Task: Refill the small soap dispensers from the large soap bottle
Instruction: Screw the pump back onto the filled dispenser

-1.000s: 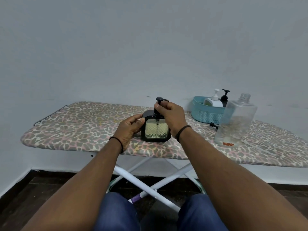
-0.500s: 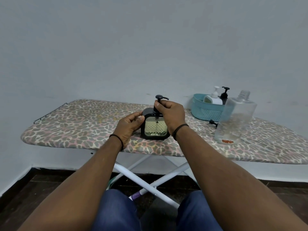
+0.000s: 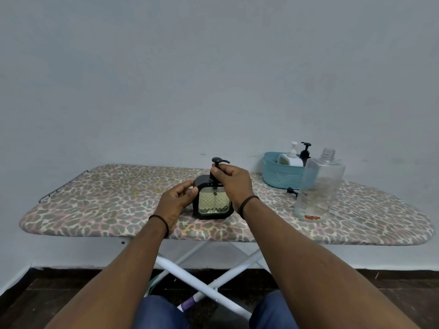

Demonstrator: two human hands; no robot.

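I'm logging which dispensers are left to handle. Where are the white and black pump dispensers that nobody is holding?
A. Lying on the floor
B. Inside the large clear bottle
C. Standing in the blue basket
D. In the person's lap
C: the white pump dispenser and the black pump dispenser both stand upright inside the blue basket at the board's far right.

Both hands [image 3: 177,201] grip black dispenser [image 3: 212,200] (pump on), ironing board [image 3: 99,203].

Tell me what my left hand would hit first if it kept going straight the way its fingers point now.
The left hand points right, and its fingertips already touch the side of the black square dispenser on the ironing board. So it would push against that dispenser first, toward the right hand gripping the pump.
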